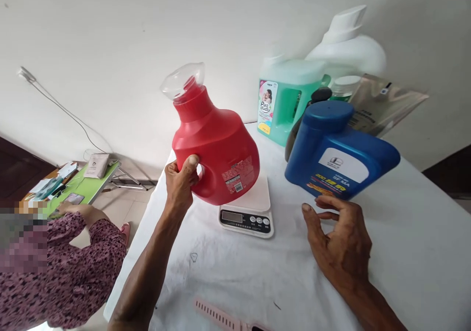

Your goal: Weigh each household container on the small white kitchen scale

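My left hand (pixel 182 179) is wrapped round the handle of a red detergent bottle (pixel 217 144), thumb on top. The bottle is tilted, with a clear plastic cap (pixel 184 80) on its neck. Behind and below it is a white kitchen scale (pixel 247 220) with a dark display; I cannot tell whether the bottle touches it. My right hand (pixel 340 237) is empty, thumb and fingers apart, just in front of a blue jug (pixel 331 149) with a white label. It seems not to grip the jug.
Behind the blue jug stand a green detergent bottle (pixel 281 100), a large white bottle (pixel 349 51) and a silvery pouch (pixel 382 105). A pink-strapped watch (pixel 221 316) lies at the near edge of the white-covered table (pixel 206 277). At left, a person (pixel 81 267) sits by a low green table (pixel 84 193).
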Demonstrator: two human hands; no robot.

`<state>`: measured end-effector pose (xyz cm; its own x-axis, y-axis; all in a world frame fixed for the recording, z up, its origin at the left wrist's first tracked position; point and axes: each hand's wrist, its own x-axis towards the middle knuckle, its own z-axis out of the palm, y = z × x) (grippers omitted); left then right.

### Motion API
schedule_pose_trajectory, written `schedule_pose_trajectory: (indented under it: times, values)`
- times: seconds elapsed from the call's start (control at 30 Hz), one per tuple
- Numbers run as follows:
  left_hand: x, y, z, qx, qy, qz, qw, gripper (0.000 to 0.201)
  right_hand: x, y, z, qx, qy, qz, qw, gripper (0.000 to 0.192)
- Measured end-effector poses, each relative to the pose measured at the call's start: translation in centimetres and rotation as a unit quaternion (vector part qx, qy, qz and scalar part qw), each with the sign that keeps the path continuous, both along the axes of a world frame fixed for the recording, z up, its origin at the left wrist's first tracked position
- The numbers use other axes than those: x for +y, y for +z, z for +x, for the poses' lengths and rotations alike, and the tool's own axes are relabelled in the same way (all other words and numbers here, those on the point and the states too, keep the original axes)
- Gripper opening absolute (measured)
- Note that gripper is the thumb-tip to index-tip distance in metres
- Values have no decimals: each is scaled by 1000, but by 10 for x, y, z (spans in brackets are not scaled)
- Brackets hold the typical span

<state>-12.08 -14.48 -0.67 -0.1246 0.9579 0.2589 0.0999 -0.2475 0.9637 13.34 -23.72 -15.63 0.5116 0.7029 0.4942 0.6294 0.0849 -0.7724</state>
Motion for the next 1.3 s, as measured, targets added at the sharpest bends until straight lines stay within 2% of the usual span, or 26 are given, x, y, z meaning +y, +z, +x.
schedule_pose_trajectory:
  times: [0.13,0.43,0.53,1.03,1.2,1.3]
  values:
    - [5,-7,14,31,-17,-20,999,77,-2,-2,-1,-7,9,11,1000,38]
    - [19,-22,26,-76,-68,-22,995,75,-4,-3,-2,-12,17,17,1000,34]
    - [22,-25,27,-84,-77,-25,993,72,-5,-1,-3,-13,18,15,1000,32]
    - [34,-38,9,-37,-169,17,985,73,0,-3,-2,-61,8,35,998,31]
    - [28,-27,2,63,-141,76,985,68,-1,2,-4,-26,30,2,999,31]
    - [28,-28,-6,52,-96,101,989,70,-2,8,-4,33,49,-52,997,37]
